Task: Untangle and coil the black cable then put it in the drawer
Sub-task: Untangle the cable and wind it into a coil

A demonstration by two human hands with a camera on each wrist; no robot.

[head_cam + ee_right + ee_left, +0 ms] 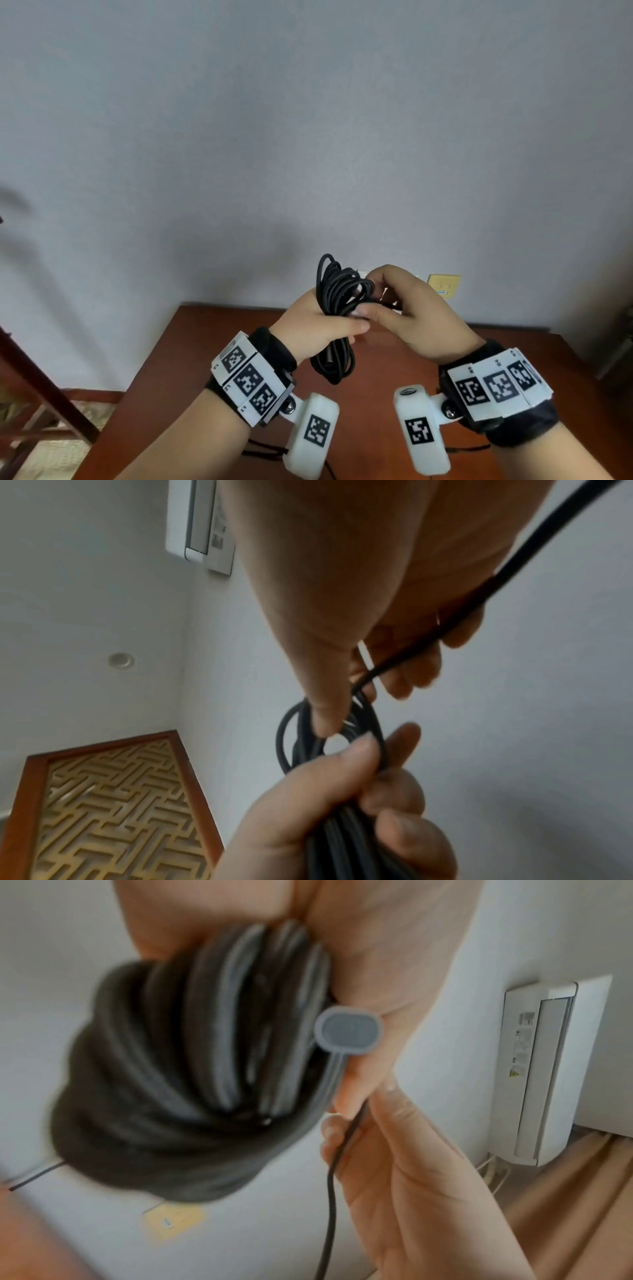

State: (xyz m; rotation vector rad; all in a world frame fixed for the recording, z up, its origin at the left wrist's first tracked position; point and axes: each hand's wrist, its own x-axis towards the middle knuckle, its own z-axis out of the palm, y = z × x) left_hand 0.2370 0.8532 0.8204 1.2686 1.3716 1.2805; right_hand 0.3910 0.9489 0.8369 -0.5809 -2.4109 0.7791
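The black cable (337, 294) is gathered into a bundle of several loops, held upright above the table. My left hand (318, 329) grips the bundle around its middle, and loops hang below the fist (334, 365). My right hand (387, 301) pinches a loose strand of the cable beside the bundle's upper part. In the left wrist view the coil (178, 1085) fills the frame, blurred, with a grey plug end (347, 1031) against my palm. In the right wrist view the free strand (479, 593) runs through my right fingers to the loops (308, 739). No drawer is in view.
A brown wooden table (394, 383) lies below both hands, against a grey wall. A yellow wall socket (443, 286) sits behind my right hand. A thin dark wire (260, 448) runs on the table near the front. A wooden frame (37, 383) stands at the left.
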